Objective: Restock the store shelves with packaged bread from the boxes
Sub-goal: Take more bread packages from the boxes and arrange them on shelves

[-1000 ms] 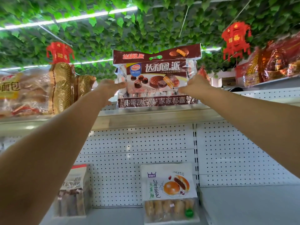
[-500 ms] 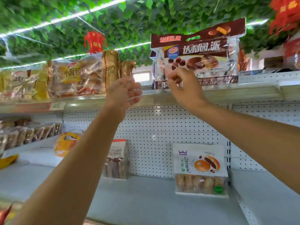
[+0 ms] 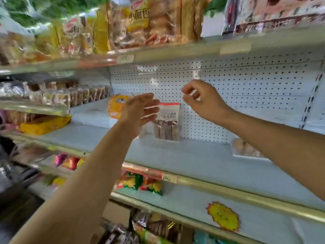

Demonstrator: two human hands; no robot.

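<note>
right now, in the head view, both hands are hanging in the air in front of the middle shelf [image 3: 202, 157], holding nothing. the left hand [image 3: 139, 111] is spreading wide, fingers straight and apart, just in front of a small clear pack of brown bread sticks [image 3: 167, 124] that is standing upright against the pegboard back wall [image 3: 246, 95]. the right hand [image 3: 202, 99] is sitting a little higher, its fingers loosely curling around nothing. an orange bag [image 3: 117, 106] is lying left of the left hand. a pack of round buns [image 3: 244, 148] is peeking out behind the right forearm. packaged bread [image 3: 140, 22] is crowding the top shelf [image 3: 175, 50], blurred. a yellow starburst sticker [image 3: 223, 216] is sitting on the lower shelf.
</note>
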